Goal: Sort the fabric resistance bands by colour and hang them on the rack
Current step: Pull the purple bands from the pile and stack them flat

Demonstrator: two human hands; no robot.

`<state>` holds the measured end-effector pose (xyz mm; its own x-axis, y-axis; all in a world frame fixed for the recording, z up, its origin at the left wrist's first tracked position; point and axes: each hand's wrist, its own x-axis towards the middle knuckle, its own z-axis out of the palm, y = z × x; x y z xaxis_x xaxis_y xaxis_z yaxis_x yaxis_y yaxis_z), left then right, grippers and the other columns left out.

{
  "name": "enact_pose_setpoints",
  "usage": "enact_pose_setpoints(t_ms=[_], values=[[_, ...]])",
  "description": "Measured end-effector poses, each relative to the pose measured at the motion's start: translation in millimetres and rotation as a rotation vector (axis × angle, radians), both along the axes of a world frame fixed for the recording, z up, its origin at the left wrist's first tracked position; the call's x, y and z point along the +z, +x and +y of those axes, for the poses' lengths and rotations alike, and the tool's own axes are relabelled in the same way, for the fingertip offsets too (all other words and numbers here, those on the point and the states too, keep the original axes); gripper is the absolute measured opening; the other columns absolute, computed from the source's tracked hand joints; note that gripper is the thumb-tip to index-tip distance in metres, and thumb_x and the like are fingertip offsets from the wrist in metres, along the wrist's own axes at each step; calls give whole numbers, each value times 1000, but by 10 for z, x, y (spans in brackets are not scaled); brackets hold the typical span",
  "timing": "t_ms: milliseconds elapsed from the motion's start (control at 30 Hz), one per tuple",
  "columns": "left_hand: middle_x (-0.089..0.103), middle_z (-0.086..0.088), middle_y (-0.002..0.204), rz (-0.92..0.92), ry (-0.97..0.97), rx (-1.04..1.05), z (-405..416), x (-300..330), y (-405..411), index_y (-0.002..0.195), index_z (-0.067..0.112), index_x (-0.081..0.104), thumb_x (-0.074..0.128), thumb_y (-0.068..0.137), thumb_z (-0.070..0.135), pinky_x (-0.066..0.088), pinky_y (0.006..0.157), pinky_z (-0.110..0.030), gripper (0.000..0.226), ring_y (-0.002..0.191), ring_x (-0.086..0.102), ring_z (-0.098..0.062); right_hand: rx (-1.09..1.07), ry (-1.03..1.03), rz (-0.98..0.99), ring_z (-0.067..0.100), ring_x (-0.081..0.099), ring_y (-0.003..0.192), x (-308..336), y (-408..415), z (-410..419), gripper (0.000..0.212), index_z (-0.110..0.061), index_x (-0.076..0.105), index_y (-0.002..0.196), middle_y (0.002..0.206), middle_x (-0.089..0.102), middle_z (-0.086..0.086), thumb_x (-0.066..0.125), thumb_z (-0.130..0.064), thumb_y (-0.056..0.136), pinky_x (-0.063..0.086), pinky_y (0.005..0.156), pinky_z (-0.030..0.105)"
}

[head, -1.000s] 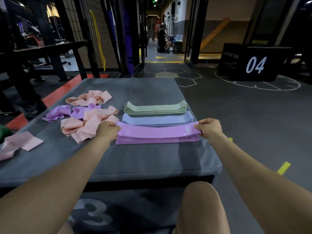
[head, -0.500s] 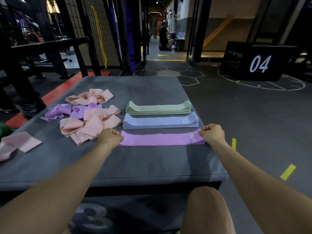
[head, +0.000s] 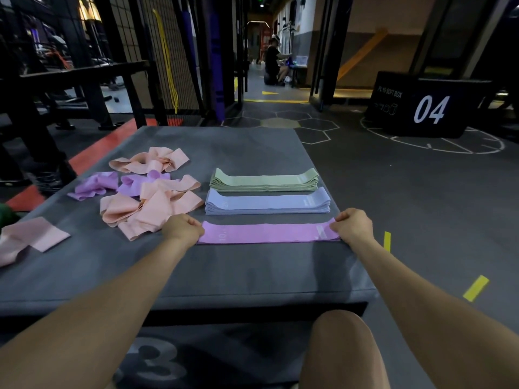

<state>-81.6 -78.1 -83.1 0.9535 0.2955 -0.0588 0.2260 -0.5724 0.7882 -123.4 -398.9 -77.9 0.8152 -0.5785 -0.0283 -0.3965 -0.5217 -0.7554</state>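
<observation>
A pink-purple fabric band (head: 266, 233) lies flat on the grey soft box (head: 224, 273). My left hand (head: 182, 229) pinches its left end and my right hand (head: 352, 226) pinches its right end. Behind it sit a neat stack of blue-grey bands (head: 268, 203) and, further back, a stack of green bands (head: 265, 181). To the left lies a loose heap of peach bands (head: 153, 206), with purple bands (head: 95, 185) mixed in beside it. More peach bands (head: 148, 161) lie further back. No rack for hanging is plainly identifiable.
A pale pink band (head: 31, 238) lies at the box's left edge. A black soft box marked 04 (head: 427, 108) stands on the floor at the back right. Black metal frames (head: 84, 80) stand at the back left. A person (head: 273, 63) sits far down the corridor.
The pink-purple band was folded double a second ago; now it lies flat in a single layer, pulled slightly nearer, both hands still at its ends.
</observation>
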Motion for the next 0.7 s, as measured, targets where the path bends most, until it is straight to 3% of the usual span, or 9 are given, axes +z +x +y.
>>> enact_pose_setpoints(t_ms=[100,167,300,433,567,700], values=[[69,-17,101,-20,-2,-8,19,-1,11,73,11,61,65,79,2,45,80,-30,11,93,61,-31,35,-179,4,31,52,108,11,14,30,31,-5,59,111,119,56,16,65,-11,82,43,87,34],[68,-16,102,-39,-48,-3,49,-19,28,79,9,60,68,78,4,45,80,-29,9,90,59,-29,106,-336,-31,32,41,119,46,27,134,36,-8,56,118,125,48,14,64,-12,83,40,92,37],[68,-17,103,-60,-164,-23,119,-97,26,93,4,64,71,77,6,46,83,-31,18,85,57,-24,463,-407,-121,26,47,117,107,93,594,38,-10,61,117,121,53,8,69,-19,81,39,96,32],[63,-16,96,-79,-248,-84,172,-137,-52,103,-3,63,69,80,2,44,80,-26,24,85,56,-20,763,-394,-29,26,49,119,24,165,1142,49,-13,59,124,127,53,10,73,-29,80,39,102,34],[62,-14,91,-112,-254,-108,200,-188,-85,106,-6,64,68,80,-2,44,67,-16,27,71,55,-15,841,-456,28,27,46,124,-97,253,1444,59,-21,52,131,134,50,6,72,-37,78,39,103,41],[64,-11,83,-107,-283,-110,203,-225,-65,106,-7,64,68,80,-3,44,61,-11,27,64,53,-10,837,-471,7,28,50,118,-102,314,1491,51,-19,56,127,129,55,7,71,-33,80,41,100,37]])
